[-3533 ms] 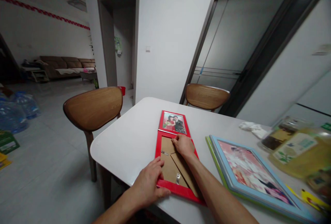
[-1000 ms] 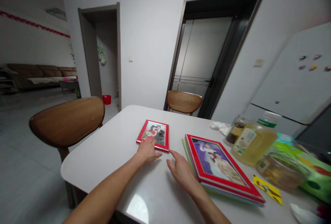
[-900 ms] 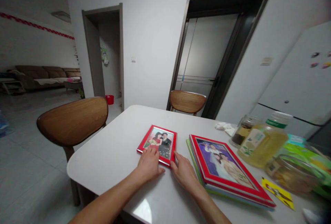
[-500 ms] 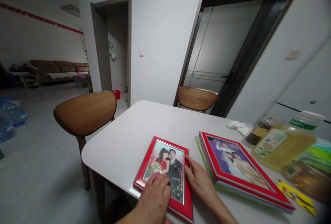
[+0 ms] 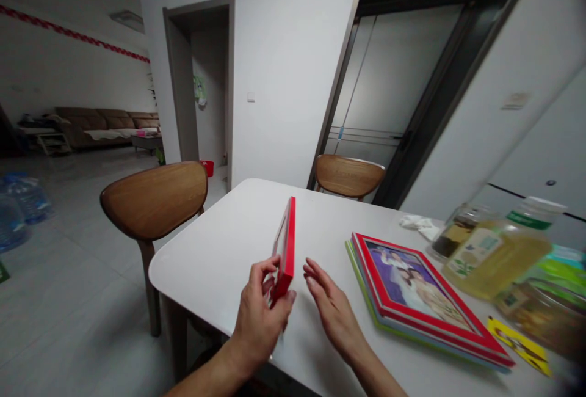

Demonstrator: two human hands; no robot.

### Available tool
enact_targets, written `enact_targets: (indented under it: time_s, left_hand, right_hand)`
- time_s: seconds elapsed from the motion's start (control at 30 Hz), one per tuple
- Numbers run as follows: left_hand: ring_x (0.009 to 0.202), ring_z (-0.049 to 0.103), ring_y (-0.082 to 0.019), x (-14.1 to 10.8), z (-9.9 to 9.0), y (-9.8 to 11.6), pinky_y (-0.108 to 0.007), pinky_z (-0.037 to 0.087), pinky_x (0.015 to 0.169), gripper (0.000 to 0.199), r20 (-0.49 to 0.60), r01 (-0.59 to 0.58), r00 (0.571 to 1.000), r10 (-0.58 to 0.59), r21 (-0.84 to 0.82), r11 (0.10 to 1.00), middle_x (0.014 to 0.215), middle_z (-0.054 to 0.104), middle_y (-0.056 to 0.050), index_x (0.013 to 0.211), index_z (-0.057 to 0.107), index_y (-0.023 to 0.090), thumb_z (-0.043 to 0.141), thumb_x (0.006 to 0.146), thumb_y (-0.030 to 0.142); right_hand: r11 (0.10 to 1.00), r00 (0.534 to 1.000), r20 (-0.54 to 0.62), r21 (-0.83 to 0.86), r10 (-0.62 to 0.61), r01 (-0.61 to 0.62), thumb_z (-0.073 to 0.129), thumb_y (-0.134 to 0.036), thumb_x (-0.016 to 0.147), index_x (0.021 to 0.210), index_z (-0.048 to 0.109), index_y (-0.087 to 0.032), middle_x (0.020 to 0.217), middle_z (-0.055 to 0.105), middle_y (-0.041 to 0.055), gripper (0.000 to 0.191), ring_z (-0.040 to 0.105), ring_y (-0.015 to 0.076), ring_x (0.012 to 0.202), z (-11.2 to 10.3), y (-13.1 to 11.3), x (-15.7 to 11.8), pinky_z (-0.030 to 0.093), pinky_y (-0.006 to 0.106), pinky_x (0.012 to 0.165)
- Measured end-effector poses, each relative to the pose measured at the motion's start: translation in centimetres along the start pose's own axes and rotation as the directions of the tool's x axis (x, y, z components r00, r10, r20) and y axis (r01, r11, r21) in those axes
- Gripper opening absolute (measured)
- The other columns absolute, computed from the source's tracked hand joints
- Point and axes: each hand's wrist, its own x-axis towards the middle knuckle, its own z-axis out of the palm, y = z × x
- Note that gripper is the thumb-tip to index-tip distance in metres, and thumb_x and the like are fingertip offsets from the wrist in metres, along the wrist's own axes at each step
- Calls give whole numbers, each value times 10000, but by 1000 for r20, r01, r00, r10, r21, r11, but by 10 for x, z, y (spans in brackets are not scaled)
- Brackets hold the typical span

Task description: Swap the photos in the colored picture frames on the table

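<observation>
My left hand (image 5: 262, 308) grips the near end of a red picture frame (image 5: 289, 241), thumb on one side and fingers on the other. The frame stands on edge above the white table (image 5: 229, 238), so its photo side shows only as a thin sliver facing left. Just right of it, my right hand (image 5: 332, 308) is held with fingers stretched out, touching nothing. Beyond that hand lies a stack of picture frames (image 5: 379, 299), topped by a red one with a photo on a purple background (image 5: 412, 281).
At the right are a bottle of yellow liquid (image 5: 501, 256), a glass jar (image 5: 458, 232), a lidded clear container (image 5: 540, 311), a yellow card (image 5: 519, 345) and a crumpled tissue (image 5: 419, 224). Wooden chairs stand at the left (image 5: 155, 198) and far side (image 5: 350, 176).
The red frame, lying flat before, is now tipped up on edge in my left hand. My right hand has come off its right side and is apart from it.
</observation>
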Motion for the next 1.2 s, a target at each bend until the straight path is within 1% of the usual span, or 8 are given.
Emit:
enact_targets:
  time_s: [0.07,0.13,0.3,0.43,0.63,0.8,1.0,1.2]
  left_hand:
    - [1022,507,-187,4,-4,-6,-301,451,833,507,-36,34,999,-36,-63,997,1175,475,-70,1187,242,212,478,739,230]
    - [1034,504,-178,7,-10,-16,-291,442,858,629,-10,56,998,-57,-86,995,1216,453,-61,1261,133,220,475,734,203]
    - [1085,467,-188,8,-26,-50,-309,387,922,708,109,122,987,-114,-68,990,1237,452,-66,1289,143,184,534,700,199]
    - [1126,416,-221,11,-32,-68,-359,317,962,735,142,85,984,-108,165,983,1248,436,-93,1284,209,162,602,669,255]
    - [1158,369,-252,15,-33,-71,-440,164,1006,687,240,-1,963,-123,460,888,1266,410,-124,1246,301,156,612,663,344]
    - [1217,280,-250,11,-31,-75,-448,154,1008,714,279,-48,950,-143,581,813,1312,335,-149,1263,278,131,583,682,412]
    - [1235,240,-253,7,-29,-75,-454,164,1008,746,291,-72,946,-145,623,779,1330,292,-161,1267,276,127,587,668,444]
    - [1233,240,-264,19,-23,-68,-447,189,1006,754,387,-135,914,-121,571,809,1327,288,-180,1207,377,112,654,594,452]
  right_hand:
    - [994,996,59,-87,-67,72,395,-432,767,1219,388,-138,1250,436,119,539,425,190,1121,13,0,0,324,365,949]
    - [969,987,102,-203,-124,143,403,-431,763,1200,417,-145,1239,448,115,523,411,194,1132,21,4,0,313,373,956]
    - [826,980,120,-526,-161,201,446,-394,739,1133,494,-119,1214,459,143,483,406,226,1122,22,23,4,312,396,944]
    - [711,969,131,-661,-207,241,430,-321,756,1078,538,-131,1180,482,142,389,432,238,1078,18,36,8,350,403,893]
    - [598,943,156,-740,-293,309,421,-254,756,999,566,-200,1111,521,94,288,473,225,991,17,42,8,386,384,822]
    - [565,940,170,-762,-297,317,415,-264,759,1013,567,-198,1125,518,95,303,459,234,1005,16,45,3,379,388,825]
    - [597,948,187,-740,-257,308,410,-259,763,982,598,-178,1084,557,89,300,476,210,986,3,43,13,361,357,857]
    - [557,985,62,-818,-159,142,405,-198,736,919,628,-117,1004,582,114,299,506,199,919,-12,42,56,362,296,839]
